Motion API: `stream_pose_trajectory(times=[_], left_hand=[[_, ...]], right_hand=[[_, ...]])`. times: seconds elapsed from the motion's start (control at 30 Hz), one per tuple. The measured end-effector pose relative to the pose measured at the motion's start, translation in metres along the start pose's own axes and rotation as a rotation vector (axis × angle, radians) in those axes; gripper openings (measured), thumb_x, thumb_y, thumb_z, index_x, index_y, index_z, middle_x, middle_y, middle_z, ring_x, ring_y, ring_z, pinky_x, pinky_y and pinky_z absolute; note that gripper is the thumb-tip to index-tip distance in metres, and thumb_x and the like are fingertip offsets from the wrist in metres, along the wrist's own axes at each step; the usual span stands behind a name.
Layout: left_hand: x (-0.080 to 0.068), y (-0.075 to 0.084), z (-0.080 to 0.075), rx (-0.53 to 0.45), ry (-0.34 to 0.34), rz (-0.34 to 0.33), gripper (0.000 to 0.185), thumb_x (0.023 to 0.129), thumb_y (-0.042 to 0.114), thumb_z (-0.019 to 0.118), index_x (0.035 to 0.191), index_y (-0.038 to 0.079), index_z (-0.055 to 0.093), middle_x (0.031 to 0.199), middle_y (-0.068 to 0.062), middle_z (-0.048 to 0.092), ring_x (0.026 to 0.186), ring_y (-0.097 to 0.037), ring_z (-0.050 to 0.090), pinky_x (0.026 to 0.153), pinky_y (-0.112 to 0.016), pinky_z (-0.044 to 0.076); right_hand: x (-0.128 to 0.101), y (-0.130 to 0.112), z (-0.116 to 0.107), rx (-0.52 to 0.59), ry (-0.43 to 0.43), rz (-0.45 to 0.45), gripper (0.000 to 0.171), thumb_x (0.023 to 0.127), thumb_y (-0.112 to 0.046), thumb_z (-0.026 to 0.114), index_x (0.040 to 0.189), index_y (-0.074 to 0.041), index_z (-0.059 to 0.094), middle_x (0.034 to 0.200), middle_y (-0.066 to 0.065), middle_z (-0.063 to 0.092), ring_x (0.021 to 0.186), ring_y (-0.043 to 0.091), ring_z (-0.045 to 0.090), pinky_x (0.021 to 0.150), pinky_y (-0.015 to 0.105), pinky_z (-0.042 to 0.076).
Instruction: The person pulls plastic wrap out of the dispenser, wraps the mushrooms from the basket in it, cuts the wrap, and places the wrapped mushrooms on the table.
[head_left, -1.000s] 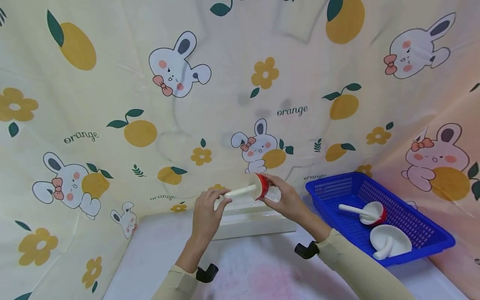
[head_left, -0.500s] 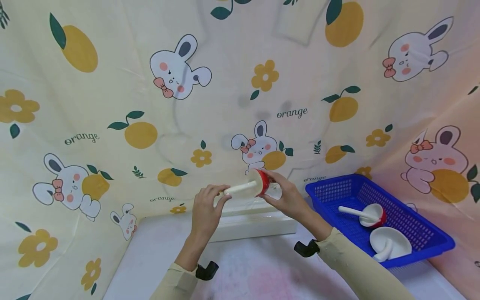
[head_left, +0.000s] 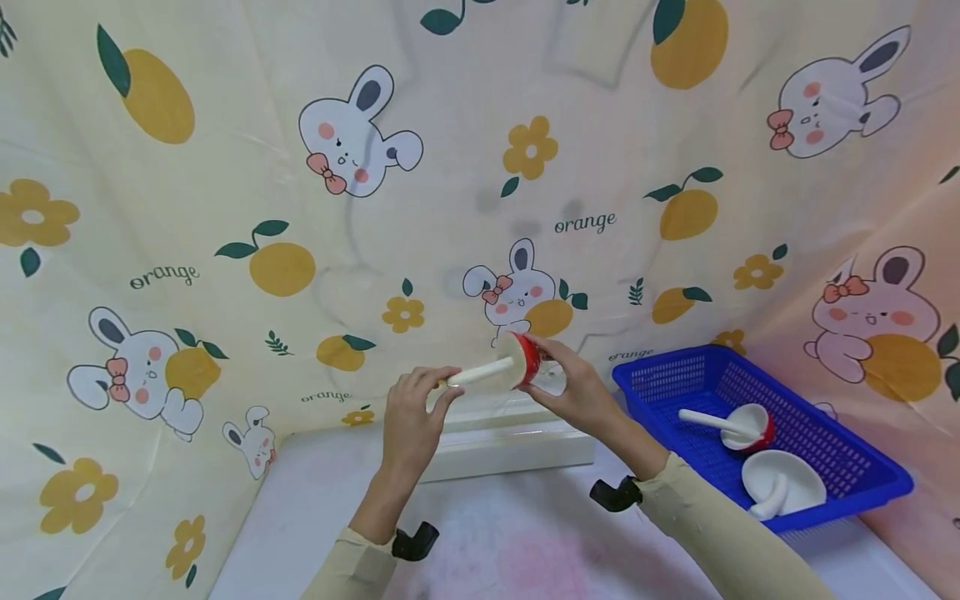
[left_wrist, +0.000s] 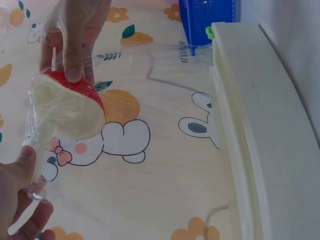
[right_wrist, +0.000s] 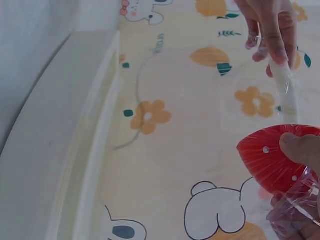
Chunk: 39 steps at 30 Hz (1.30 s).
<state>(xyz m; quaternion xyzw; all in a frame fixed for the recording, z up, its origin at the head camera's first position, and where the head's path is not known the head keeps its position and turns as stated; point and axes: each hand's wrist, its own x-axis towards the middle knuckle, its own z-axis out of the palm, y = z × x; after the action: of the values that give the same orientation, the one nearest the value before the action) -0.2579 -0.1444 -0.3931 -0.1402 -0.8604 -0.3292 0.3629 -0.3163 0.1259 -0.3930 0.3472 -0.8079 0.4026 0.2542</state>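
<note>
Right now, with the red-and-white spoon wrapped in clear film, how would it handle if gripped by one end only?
The spoon looks rigid and probably light. Its clear film looks crinkly and loose, so the left hand might slip. The right hand pinches the rounded red bowl, likely smooth, possibly breakable.
</note>
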Motion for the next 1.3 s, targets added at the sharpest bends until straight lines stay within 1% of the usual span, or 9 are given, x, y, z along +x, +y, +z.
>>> stream_pose_trajectory(times=[0.2, 0.4, 0.57, 0.7, 0.83, 0.93, 1.1, 1.2, 1.3], left_hand=[[-0.001, 0.002, -0.002, -0.011, 0.014, 0.008, 0.034, 0.093, 0.028, 0.083, 0.125, 0.019, 0.078, 0.112, 0.0, 0.074, 0.1, -0.025, 0.064, 0.089, -0.044, 0.048], [-0.006, 0.003, -0.003, -0.023, 0.02, 0.035, 0.032, 0.094, 0.028, 0.082, 0.124, 0.017, 0.078, 0.11, 0.0, 0.073, 0.099, -0.024, 0.064, 0.088, -0.044, 0.048], [-0.013, 0.001, -0.004, -0.017, 0.023, 0.04, 0.03, 0.096, 0.027, 0.081, 0.124, 0.016, 0.078, 0.107, 0.0, 0.073, 0.099, -0.025, 0.064, 0.087, -0.043, 0.048], [-0.02, -0.001, -0.003, -0.007, 0.014, 0.046, 0.029, 0.096, 0.027, 0.081, 0.123, 0.015, 0.078, 0.104, 0.001, 0.072, 0.096, -0.024, 0.064, 0.085, -0.043, 0.048], [-0.024, -0.002, -0.002, 0.023, -0.002, 0.05, 0.029, 0.098, 0.03, 0.079, 0.121, 0.012, 0.077, 0.1, 0.001, 0.07, 0.094, -0.023, 0.063, 0.086, -0.043, 0.05], [-0.027, -0.003, 0.0, 0.046, -0.018, 0.043, 0.029, 0.1, 0.033, 0.076, 0.118, 0.011, 0.076, 0.099, 0.002, 0.07, 0.094, -0.024, 0.063, 0.087, -0.044, 0.05], [-0.033, -0.004, 0.001, 0.05, -0.039, 0.036, 0.024, 0.101, 0.034, 0.075, 0.113, 0.014, 0.077, 0.098, 0.004, 0.071, 0.091, -0.021, 0.062, 0.086, -0.043, 0.05], [-0.04, -0.005, 0.001, 0.044, -0.051, 0.026, 0.022, 0.101, 0.034, 0.075, 0.111, 0.014, 0.077, 0.096, 0.006, 0.07, 0.089, -0.018, 0.06, 0.085, -0.042, 0.049], [-0.05, -0.007, 0.003, 0.046, -0.082, 0.001, 0.021, 0.101, 0.035, 0.074, 0.109, 0.016, 0.078, 0.093, 0.009, 0.069, 0.088, -0.014, 0.059, 0.087, -0.041, 0.049]], right_hand=[[-0.001, -0.004, -0.003, -0.001, 0.004, -0.016, 0.085, 0.084, -0.006, 0.093, 0.157, -0.015, 0.051, 0.152, 0.009, 0.061, 0.132, 0.032, 0.064, 0.102, 0.053, 0.057], [-0.006, -0.008, -0.006, -0.04, -0.003, -0.031, 0.089, 0.08, -0.009, 0.096, 0.157, -0.016, 0.052, 0.149, 0.007, 0.063, 0.128, 0.028, 0.066, 0.099, 0.046, 0.059], [-0.012, -0.011, -0.007, -0.063, -0.024, -0.04, 0.086, 0.08, -0.016, 0.097, 0.155, -0.017, 0.055, 0.147, 0.004, 0.064, 0.129, 0.025, 0.066, 0.097, 0.043, 0.06], [-0.016, -0.013, -0.008, -0.067, -0.052, -0.034, 0.084, 0.081, -0.022, 0.097, 0.154, -0.021, 0.056, 0.145, 0.001, 0.065, 0.128, 0.021, 0.065, 0.096, 0.04, 0.061], [-0.022, -0.014, -0.008, -0.069, -0.077, -0.018, 0.082, 0.082, -0.024, 0.097, 0.153, -0.02, 0.057, 0.138, -0.001, 0.068, 0.118, 0.016, 0.066, 0.093, 0.037, 0.062], [-0.026, -0.014, -0.009, -0.08, -0.093, 0.005, 0.08, 0.083, -0.029, 0.096, 0.153, -0.019, 0.058, 0.134, -0.001, 0.069, 0.112, 0.013, 0.066, 0.09, 0.036, 0.063], [-0.035, -0.015, -0.009, -0.083, -0.114, 0.031, 0.077, 0.083, -0.035, 0.095, 0.149, -0.016, 0.062, 0.129, -0.001, 0.071, 0.111, 0.017, 0.067, 0.086, 0.042, 0.064], [-0.042, -0.015, -0.006, -0.109, -0.126, 0.027, 0.075, 0.082, -0.04, 0.095, 0.147, -0.017, 0.065, 0.131, -0.001, 0.072, 0.112, 0.018, 0.067, 0.087, 0.043, 0.064], [-0.051, -0.013, -0.003, -0.153, -0.141, 0.039, 0.072, 0.082, -0.047, 0.093, 0.144, -0.02, 0.068, 0.13, -0.004, 0.072, 0.115, 0.017, 0.066, 0.089, 0.043, 0.062]])
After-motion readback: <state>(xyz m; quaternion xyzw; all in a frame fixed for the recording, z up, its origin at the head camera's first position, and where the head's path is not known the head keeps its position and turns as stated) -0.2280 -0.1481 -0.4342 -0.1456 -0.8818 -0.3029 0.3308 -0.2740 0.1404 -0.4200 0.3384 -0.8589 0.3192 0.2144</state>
